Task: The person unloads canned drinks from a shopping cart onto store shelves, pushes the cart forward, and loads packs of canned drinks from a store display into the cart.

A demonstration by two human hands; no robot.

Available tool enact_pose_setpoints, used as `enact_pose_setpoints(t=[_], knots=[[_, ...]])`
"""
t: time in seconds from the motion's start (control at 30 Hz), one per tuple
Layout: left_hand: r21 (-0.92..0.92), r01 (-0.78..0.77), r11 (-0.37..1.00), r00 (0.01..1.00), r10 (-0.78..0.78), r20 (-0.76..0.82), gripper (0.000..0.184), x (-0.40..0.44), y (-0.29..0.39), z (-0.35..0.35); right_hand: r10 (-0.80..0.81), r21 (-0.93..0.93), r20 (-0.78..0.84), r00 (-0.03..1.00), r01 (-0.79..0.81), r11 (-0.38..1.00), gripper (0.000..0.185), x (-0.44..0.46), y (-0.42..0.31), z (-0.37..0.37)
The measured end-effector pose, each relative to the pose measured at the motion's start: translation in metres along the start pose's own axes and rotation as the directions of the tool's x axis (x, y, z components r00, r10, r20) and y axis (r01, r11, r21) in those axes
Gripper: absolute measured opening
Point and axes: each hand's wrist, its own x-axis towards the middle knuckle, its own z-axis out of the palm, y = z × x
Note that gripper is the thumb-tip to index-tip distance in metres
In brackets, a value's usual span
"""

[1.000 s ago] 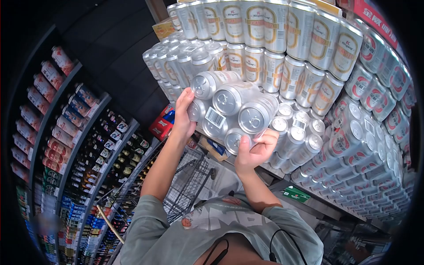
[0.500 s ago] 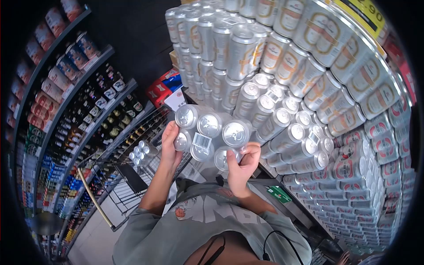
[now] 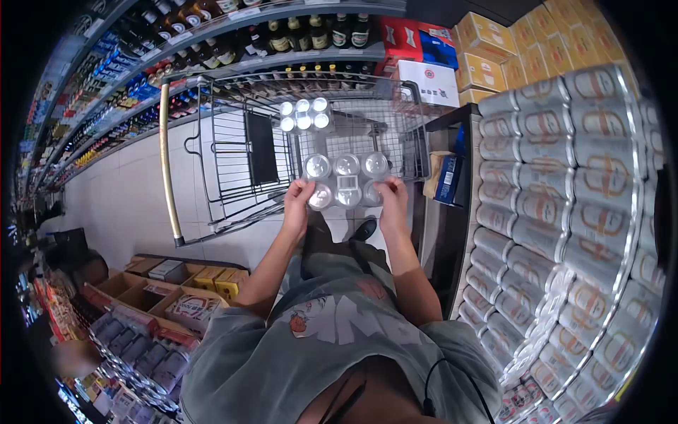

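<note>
As we seem to be at a carrying step by the black wire shopping cart (image 3: 263, 150), our left hand (image 3: 299, 206) clamps one end of a clear-wrapped six-pack of silver metal cans (image 3: 347, 165). Beyond that hand, another silver-topped six-pack (image 3: 304, 115) sits inside the cart. Our right hand (image 3: 394, 205) grips the opposite end; lowering would call for level support.

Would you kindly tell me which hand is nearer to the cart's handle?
Left. The left hand, on the left end of the pack, is some way right of the handle; the right hand, on the pack's right end, is farther right.
</note>
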Motion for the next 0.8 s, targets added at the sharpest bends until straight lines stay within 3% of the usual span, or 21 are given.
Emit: enact_pose_setpoints(t=[0.03,0.1,0.2,0.37,0.43,0.57,0.6,0.63,0.7,0.8], knots=[[0.065,-0.002,0.998,1.0,0.004,-0.028,0.022,0.013,0.01,-0.002,0.067,-0.064,0.018,0.998,-0.066,0.996,0.024,0.017,0.005,0.016],[-0.121,0.141,0.983,0.988,-0.147,-0.046,0.014,0.051,0.023,-0.015,0.115,-0.142,-0.026,0.993,-0.117,0.983,0.023,0.057,0.018,0.05],[-0.28,0.225,0.933,0.951,-0.273,-0.146,0.02,0.097,0.036,-0.024,0.138,-0.198,-0.034,0.99,-0.142,0.97,0.017,0.099,0.051,0.085],[-0.252,0.319,0.914,0.899,-0.376,-0.224,0.01,0.174,-0.035,-0.103,0.173,-0.303,-0.107,0.979,-0.198,0.932,0.018,0.132,0.101,0.116],[-0.391,0.381,0.838,0.837,-0.492,-0.239,0.007,0.192,-0.037,-0.112,0.199,-0.33,-0.062,0.978,-0.208,0.921,0.017,0.153,0.136,0.109],[-0.449,0.443,0.776,0.725,-0.605,-0.33,0.018,0.218,-0.076,-0.145,0.176,-0.328,-0.117,0.977,-0.205,0.922,0.015,0.182,0.194,0.104],[-0.445,0.44,0.78,0.708,-0.606,-0.363,0.017,0.223,-0.117,-0.173,0.28,-0.374,-0.117,0.953,-0.303,0.877,0.01,0.186,0.201,0.101],[-0.449,0.447,0.774,0.699,-0.615,-0.364,0.017,0.228,-0.128,-0.179,0.285,-0.379,-0.126,0.95,-0.312,0.871,0.01,0.19,0.207,0.101],[-0.412,0.407,0.815,0.632,-0.577,-0.518,0.015,0.234,-0.144,-0.186,0.38,-0.491,-0.176,0.908,-0.416,0.766,0.006,0.199,0.218,0.103],[-0.383,0.342,0.858,0.652,-0.51,-0.561,0.016,0.244,-0.114,-0.161,0.332,-0.386,-0.245,0.911,-0.406,0.828,0.009,0.206,0.235,0.114]])
